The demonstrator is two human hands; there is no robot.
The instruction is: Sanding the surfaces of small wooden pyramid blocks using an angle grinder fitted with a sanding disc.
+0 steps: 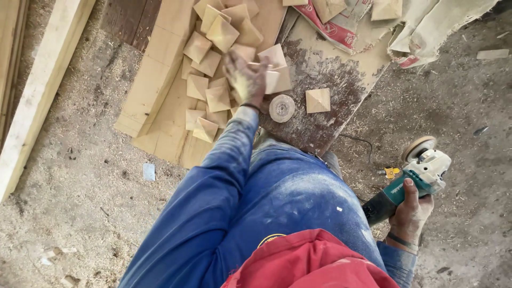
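My left hand (244, 77), dusty and blurred, reaches out over a pile of square wooden pyramid-topped blocks (209, 64); its fingers close on one pale block (273, 69). My right hand (409, 212) hangs low at the right and grips a teal and white angle grinder (421, 173) by its dark handle, its sanding disc (419, 147) pointing away from me. A single wooden block (318, 100) lies apart on a stained board (330, 80), beside a round sanding disc (281, 108).
Long timber planks (37, 101) lie at the left. A flat plywood sheet (160, 69) carries the block pile. Cloth sacks (426, 26) lie at the top right. Sawdust covers the ground (80, 176). My blue-trousered legs fill the lower middle.
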